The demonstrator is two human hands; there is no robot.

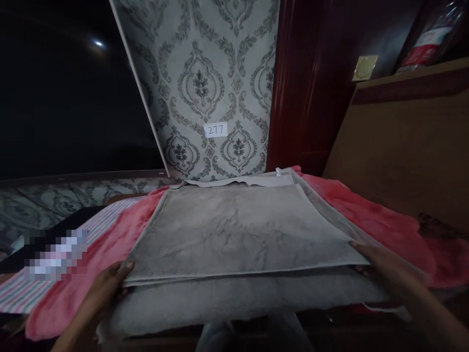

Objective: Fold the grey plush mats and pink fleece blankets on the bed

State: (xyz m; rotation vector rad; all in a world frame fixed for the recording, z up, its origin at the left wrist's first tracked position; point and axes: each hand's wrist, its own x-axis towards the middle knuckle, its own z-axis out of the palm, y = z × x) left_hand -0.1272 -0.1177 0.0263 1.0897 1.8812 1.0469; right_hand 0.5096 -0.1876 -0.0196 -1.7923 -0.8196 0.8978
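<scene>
A grey plush blanket (227, 230), folded in layers with a pale trim, lies in front of me. At its near left corner, my left hand (110, 281) has its fingers closed on the edge of the upper layers. My right hand (377, 261) grips the near right corner, thumb on top and the other fingers mostly hidden underneath. The lower grey layer hangs over the front, below both hands. Beneath the grey blanket spreads a pink fleece blanket (120, 230), showing on both sides. A small white tag sticks up at the far right corner.
A striped cloth (18, 293) lies at the left, near a large dark television screen (73, 98). Behind stands a patterned wall with a paper label (216, 129) reading 277. A cardboard box (406, 151) and a plastic bottle (427, 41) are at the right.
</scene>
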